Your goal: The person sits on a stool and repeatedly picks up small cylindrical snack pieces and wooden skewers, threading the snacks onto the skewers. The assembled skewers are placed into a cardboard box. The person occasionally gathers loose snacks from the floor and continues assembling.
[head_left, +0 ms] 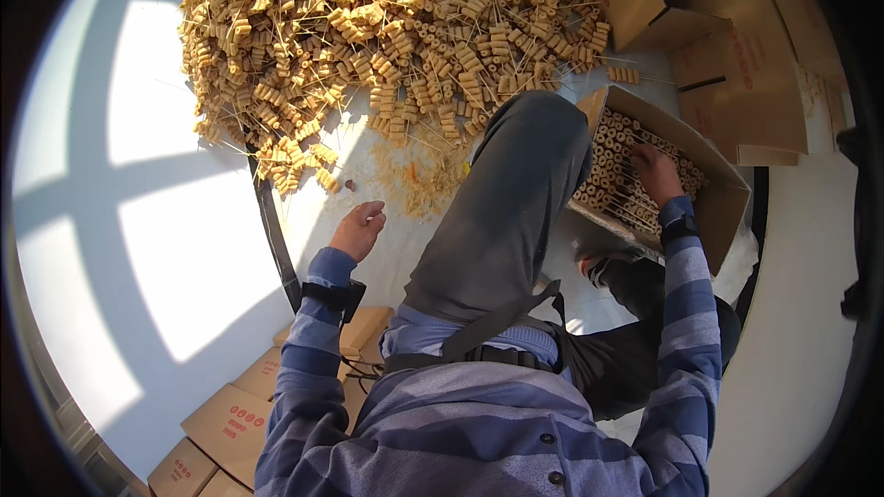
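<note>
Clearly, can see the left hand (357, 232) towards nine o'clock, with a released grip and loosely bent fingers (371, 209), near the lower edge of a loose heap (396, 46) at twelve o'clock. Can see the right hand (656, 175) between two and three o'clock, inside an open carton (727, 207), down among tightly packed skewered snacks (603, 161); cannot tell a grasping grip from a merely touching one there. Can find more skewered snacks, ridged and golden-brown, throughout the heap, pale crumbs (419, 186) just below towards eleven o'clock, more cartons (727, 101) at two o'clock and closed cartons (212, 419) between seven and eight o'clock
</note>
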A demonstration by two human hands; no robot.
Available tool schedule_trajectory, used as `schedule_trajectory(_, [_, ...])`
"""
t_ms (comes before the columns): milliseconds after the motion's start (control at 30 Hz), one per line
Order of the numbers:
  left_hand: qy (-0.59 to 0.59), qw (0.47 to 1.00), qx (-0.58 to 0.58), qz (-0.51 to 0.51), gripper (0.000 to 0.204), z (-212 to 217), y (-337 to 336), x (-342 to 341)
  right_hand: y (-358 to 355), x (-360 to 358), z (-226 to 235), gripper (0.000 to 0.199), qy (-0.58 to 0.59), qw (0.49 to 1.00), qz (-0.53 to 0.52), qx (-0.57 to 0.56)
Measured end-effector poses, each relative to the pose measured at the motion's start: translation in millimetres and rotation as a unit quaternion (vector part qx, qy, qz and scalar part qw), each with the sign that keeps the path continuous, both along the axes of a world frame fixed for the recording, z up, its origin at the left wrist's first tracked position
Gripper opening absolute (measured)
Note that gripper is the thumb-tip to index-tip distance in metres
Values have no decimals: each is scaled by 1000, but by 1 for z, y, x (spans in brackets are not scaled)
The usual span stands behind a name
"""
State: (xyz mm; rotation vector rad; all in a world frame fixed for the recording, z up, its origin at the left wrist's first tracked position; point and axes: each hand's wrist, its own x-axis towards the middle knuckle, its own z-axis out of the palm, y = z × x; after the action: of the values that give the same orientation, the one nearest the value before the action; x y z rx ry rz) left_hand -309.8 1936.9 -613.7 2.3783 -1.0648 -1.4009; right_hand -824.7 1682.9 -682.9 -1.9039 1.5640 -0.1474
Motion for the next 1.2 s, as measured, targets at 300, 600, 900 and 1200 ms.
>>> schedule_trajectory(300, [157, 959, 22, 235, 47, -167, -9, 49, 67, 0, 108, 26, -48, 996, -79, 6])
schedule_trajectory(600, [58, 975, 155, 144, 47, -274, -127, 53, 130, 23, 147, 25, -84, 978, -125, 141])
schedule_trajectory(900, [-33, 965, 212, 148, 53, -304, -163, 2, 121, 34, 135, 22, -110, 949, -223, 193])
schedule_trajectory(1200, [1, 963, 182, 199, 39, -332, -169, 4, 119, 34, 136, 22, -101, 955, -208, 188])
